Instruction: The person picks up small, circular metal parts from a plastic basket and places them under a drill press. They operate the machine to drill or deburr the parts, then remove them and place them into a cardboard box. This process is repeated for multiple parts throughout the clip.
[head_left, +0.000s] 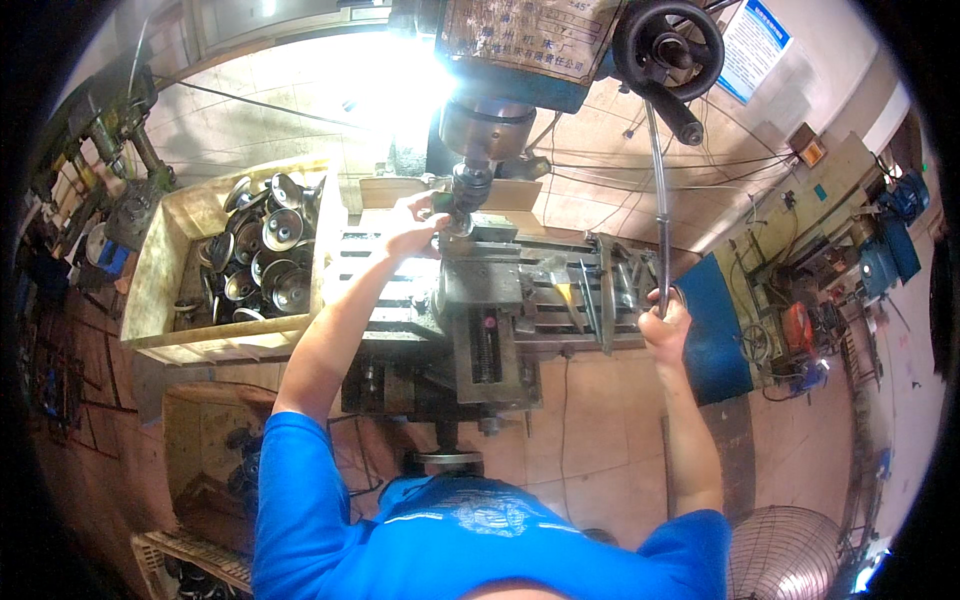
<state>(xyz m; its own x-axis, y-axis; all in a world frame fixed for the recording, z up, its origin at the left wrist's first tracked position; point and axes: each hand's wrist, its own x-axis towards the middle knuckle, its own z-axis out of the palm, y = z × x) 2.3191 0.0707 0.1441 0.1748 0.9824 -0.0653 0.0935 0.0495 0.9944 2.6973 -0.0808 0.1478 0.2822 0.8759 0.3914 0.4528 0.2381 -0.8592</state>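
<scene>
Under the spindle chuck (pixel 487 128) of a milling machine, my left hand (pixel 412 230) reaches in with thumb and fingers bent at a small shiny metal part (pixel 458 227). The part sits just below the cutting tool holder (pixel 472 185), at the vise (pixel 480 268) on the machine table. My fingers partly cover it, so its full shape is hidden. Far to the right, my right hand (pixel 666 325) is wrapped around the lower end of a long metal lever (pixel 662 215), which hangs from the machine head near a black handwheel (pixel 668 48).
A worn plastic crate (pixel 150 290) of round, dished metal parts (pixel 283 230) stands left of the machine table. A yellow-tipped brush (pixel 565 292) and several tools lie on the table's right side. A wire-guarded fan (pixel 785 555) is at lower right, another machine (pixel 125 190) at far left.
</scene>
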